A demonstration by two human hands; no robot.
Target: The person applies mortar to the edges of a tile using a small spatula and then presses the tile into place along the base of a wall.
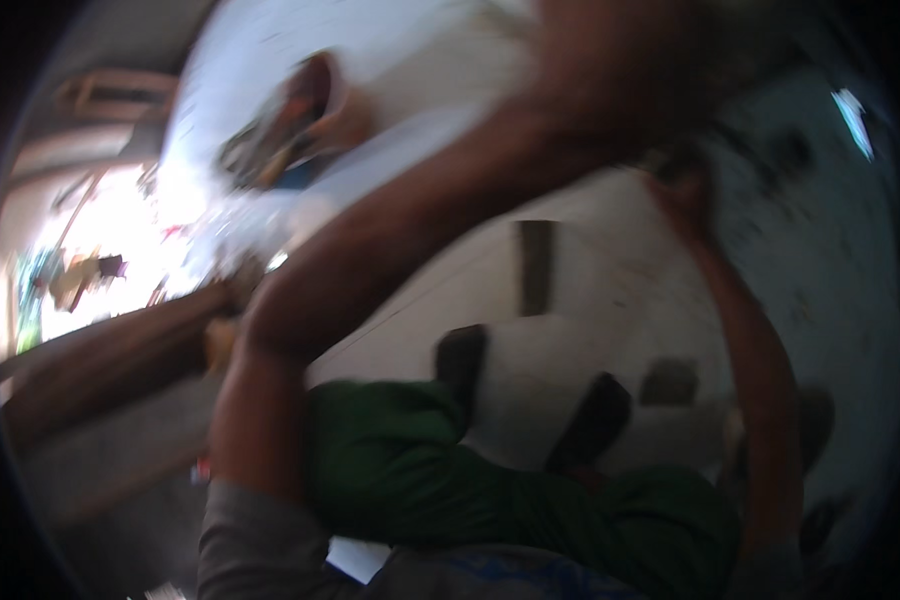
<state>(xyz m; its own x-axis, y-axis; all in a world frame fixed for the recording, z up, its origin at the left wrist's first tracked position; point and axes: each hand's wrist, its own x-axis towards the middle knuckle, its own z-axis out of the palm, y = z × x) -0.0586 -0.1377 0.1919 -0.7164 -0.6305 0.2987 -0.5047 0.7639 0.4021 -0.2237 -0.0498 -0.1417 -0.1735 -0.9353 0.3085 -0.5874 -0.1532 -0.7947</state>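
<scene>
The picture is heavily motion-blurred. My left arm rises from the lower left, bends at the elbow and reaches up to the top middle, where my left hand [620, 70] is a dark smear; whether it holds anything is unclear. My right arm climbs along the right side to my right hand [682, 185], raised near a pale grey-blue wall [820, 240]; its fingers cannot be made out. Below the arms are my legs in green trousers [410, 470] and two dark shoes [460, 362], [595, 418] on a white surface [570, 330].
A round pale container [320, 100] with mixed dark contents sits at the upper left. A brown wooden beam [110, 360] runs across the left side. A bright, overexposed area [100, 250] with small coloured items lies far left. A dark rectangular slot [536, 265] marks the white surface.
</scene>
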